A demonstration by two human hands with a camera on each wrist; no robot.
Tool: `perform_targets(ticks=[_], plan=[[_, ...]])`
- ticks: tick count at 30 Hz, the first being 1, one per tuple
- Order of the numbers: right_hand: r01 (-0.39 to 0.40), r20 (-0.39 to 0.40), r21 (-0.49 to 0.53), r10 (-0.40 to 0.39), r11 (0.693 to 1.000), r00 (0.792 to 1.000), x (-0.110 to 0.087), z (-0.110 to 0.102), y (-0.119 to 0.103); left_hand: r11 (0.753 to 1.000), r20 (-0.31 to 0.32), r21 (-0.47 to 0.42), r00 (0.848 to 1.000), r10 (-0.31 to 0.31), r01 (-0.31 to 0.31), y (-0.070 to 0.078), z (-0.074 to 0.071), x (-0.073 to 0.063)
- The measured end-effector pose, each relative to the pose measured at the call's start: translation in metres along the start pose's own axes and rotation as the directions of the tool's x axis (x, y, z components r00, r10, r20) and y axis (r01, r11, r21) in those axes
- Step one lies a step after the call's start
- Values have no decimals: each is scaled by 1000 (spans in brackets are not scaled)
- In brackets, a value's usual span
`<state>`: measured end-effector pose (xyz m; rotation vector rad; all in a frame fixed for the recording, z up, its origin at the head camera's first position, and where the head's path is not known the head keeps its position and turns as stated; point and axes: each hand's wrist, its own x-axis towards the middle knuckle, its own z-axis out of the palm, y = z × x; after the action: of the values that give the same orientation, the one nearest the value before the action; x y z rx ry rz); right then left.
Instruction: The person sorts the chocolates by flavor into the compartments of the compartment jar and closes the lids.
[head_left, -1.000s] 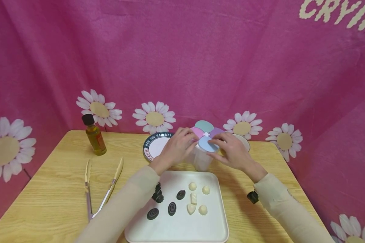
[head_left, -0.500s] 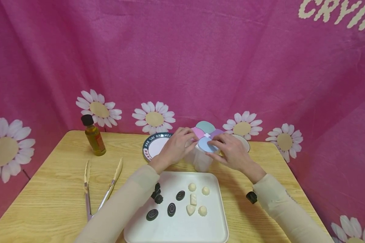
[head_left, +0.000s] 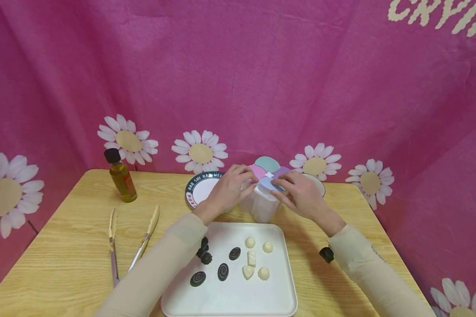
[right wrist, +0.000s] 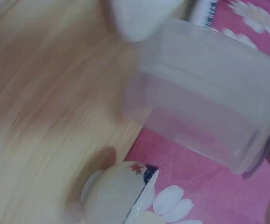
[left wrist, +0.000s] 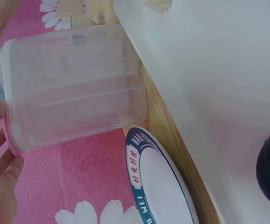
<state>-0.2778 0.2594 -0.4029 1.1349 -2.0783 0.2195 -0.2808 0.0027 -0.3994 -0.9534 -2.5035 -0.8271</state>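
A clear plastic storage container point(head_left: 265, 208) stands behind the tray, with a lid of pink, green, purple and blue petal-shaped flaps. My left hand point(head_left: 232, 188) grips the lid's edge by the pink flap point(head_left: 258, 171); in the left wrist view its thumb and fingers hold the rim. Curled fingers of my right hand point(head_left: 303, 197) pinch the blue flap point(head_left: 270, 183), which is raised, so a translucent edge shows below it. Through the container's walls point(right wrist: 205, 93) I see no contents. On the white tray point(head_left: 238, 301) lie dark spiral chocolates point(head_left: 223, 272) and white chocolates point(head_left: 251, 259).
A dark-rimmed plate point(head_left: 201, 190) lies left of the container, and a bowl point(right wrist: 116, 193) stands on its right, mostly behind my right hand. Open tongs point(head_left: 115, 246) and an oil bottle point(head_left: 123, 180) are at the left. A pink cloth point(head_left: 238, 88) hangs behind the table.
The blue flap has tilted upward at its front, with my right fingers on it. My left hand stays on the lid, and the container has barely moved.
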Motion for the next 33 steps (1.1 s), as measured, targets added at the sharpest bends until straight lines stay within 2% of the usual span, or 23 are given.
perform_targets(ticks=[5, 8, 12, 15, 18, 20, 23, 27, 30, 33], plan=[[-31, -15, 16, 31, 999, 999, -1, -2, 5, 1000, -2, -3, 1000, 1, -1, 0, 1, 0], [-84, -28, 63, 86, 994, 996, -6, -6, 9, 1000, 9, -13, 1000, -6, 6, -1, 2, 0], [-161, -52, 149, 171, 976, 984, -12, -10, 13, 999, 12, -34, 1000, 0, 1, -2, 2, 1], [-222, -57, 217, 240, 951, 969, -11, -10, 14, 999, 0, -46, 1000, 20, -20, -4, 3, 2], [-295, -66, 314, 330, 903, 942, -7, -7, 14, 998, -9, -51, 999, 42, -42, -5, 4, 4], [-345, -67, 383, 398, 857, 915, -3, -5, 15, 997, -11, -52, 998, 54, -55, -5, 4, 5], [-433, -42, 459, 506, 776, 862, 2, -3, 16, 996, -11, -53, 998, 67, -68, -6, 4, 7], [-535, 19, 492, 606, 687, 795, 6, -3, 15, 995, 0, -59, 997, 80, -80, -7, 2, 9], [-565, 45, 486, 627, 667, 778, 6, -2, 14, 995, 13, -64, 997, 81, -80, -9, 1, 11], [-556, 49, 492, 617, 670, 786, 6, -1, 14, 995, 24, -69, 997, 75, -73, -12, -1, 11]])
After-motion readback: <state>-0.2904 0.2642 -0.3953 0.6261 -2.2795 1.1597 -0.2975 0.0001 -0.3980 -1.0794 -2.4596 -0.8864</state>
